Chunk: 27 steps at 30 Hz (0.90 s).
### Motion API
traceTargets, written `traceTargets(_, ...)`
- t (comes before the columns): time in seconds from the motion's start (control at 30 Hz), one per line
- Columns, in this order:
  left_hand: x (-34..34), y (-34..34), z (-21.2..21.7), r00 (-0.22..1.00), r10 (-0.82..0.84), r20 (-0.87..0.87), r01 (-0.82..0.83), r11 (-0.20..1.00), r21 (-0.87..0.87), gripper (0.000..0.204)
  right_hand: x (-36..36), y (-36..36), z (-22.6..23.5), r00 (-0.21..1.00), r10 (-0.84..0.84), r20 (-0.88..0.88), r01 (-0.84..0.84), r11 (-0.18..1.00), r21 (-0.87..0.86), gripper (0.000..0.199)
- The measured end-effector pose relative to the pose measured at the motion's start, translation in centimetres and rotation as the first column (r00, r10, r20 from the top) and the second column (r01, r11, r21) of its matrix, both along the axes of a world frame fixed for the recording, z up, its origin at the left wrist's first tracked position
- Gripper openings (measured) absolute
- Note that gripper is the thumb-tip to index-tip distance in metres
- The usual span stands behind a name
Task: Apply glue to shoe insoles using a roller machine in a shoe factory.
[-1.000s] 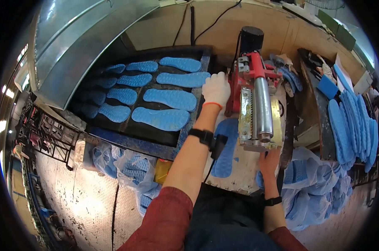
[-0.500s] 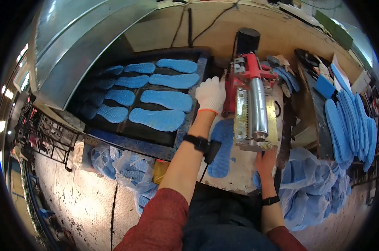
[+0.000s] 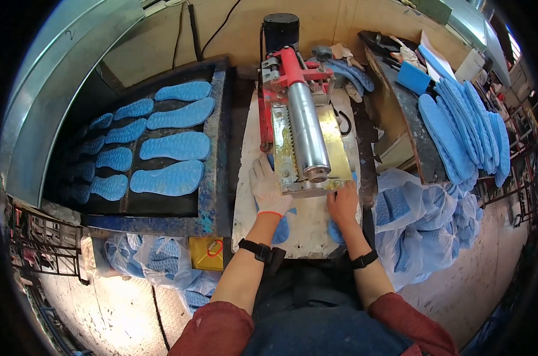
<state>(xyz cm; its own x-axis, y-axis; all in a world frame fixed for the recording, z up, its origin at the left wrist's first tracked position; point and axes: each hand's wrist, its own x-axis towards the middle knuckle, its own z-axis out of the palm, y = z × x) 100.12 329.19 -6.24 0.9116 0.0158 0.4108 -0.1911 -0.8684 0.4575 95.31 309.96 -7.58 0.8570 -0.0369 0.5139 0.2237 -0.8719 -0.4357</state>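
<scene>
My left hand, in a white knit glove with an orange cuff, lies with its fingers stretched out over a blue shoe insole. That insole rests on the pale board to the left of a red machine with a metal roller. Bare and with bent fingers, my right hand is at the machine's front right corner. Another blue insole shows in part beneath it. The machine's front lip hides the right fingertips, so what they hold cannot be made out.
On the left, a dark tray with a blue frame carries rows of blue insoles. A dark side table at right bears a stack of insoles. Clear bags of blue soles stand below it, others beneath the tray.
My left hand has come back from the machine's far left side to the near insole. My right hand has moved up to the machine's front corner. The view has shifted right.
</scene>
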Motion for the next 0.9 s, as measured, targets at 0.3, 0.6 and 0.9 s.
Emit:
traceTargets(0.3, 0.8, 0.1, 1.4, 0.99, -0.034, 0.14, 0.002, 0.975, 0.223, 0.064, 0.9, 0.3, -0.6, 0.998, -0.057, 0.041, 0.057, 0.998, -0.016, 0.031)
traceTargets(0.6, -1.1, 1.5, 1.4, 0.944, 0.01, 0.331, 0.099, 0.945, -0.312, 0.052, 0.5, -1.3, -2.2, 0.944, -0.279, -0.174, 0.257, 0.956, -0.138, 0.047)
traceTargets(0.9, -6.1, 1.9, 7.5, 0.967, -0.159, -0.197, 0.026, 0.836, -0.548, 0.049, 4.9, -7.1, -4.2, 0.923, -0.134, -0.362, 0.251, 0.921, 0.299, 0.069)
